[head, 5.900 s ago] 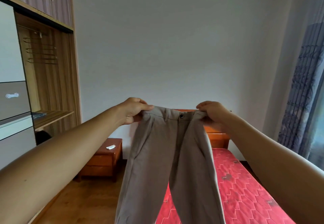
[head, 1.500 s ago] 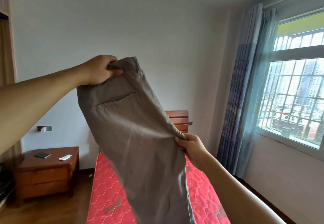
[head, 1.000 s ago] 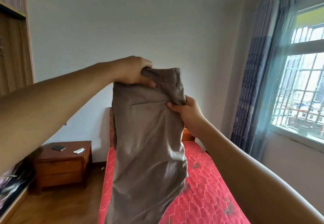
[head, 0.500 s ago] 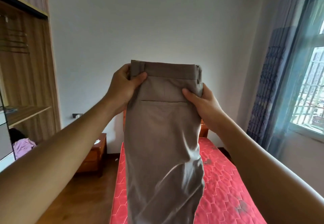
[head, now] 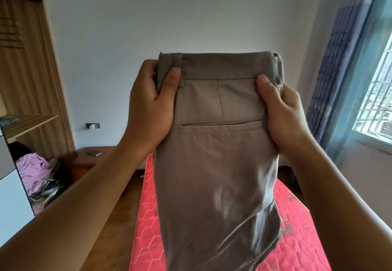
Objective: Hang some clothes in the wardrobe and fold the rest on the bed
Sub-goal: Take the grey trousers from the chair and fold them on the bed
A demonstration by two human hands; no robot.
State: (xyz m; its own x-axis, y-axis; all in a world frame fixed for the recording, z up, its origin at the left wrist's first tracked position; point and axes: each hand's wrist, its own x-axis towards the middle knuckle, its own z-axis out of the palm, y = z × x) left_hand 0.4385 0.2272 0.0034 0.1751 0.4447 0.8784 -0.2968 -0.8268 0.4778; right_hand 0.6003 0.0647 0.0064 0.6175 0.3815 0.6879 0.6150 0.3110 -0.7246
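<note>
Held up at chest height: a pair of grey-brown trousers (head: 218, 164), folded in half lengthwise, back side toward the camera, waistband on top, legs hanging down in front of the bed (head: 297, 234). One welt back pocket showing, with a dart seam running up from it to the waistband. A belt loop at the left corner, a dark button or clasp at the right corner. No label, brand mark or writing readable anywhere on the cloth.

Left hand (head: 148, 109) closed on the left edge of the waistband, thumb pressed on the front over the belt loop, other fingers behind the fabric. Right hand (head: 282, 118) closed on the right edge just below the waistband, thumb on the front, other fingers wrapped behind. Both forearms bare, reaching up from the lower corners.

Below and behind: red quilted mattress with a hexagon stitch pattern, some dark smudges on it. To the left, an open wooden wardrobe (head: 27, 80) with a shelf, hangers blurred near the top. At its foot, a pile of lilac clothing (head: 34, 171). Beside the bed, a wooden nightstand (head: 84, 160) carrying a small dark flat object (head: 93, 153). On the wall above it, a socket plate (head: 92, 125); any lettering too small to read. On the right, a blue patterned curtain (head: 331, 80) next to a barred window (head: 377, 101).
</note>
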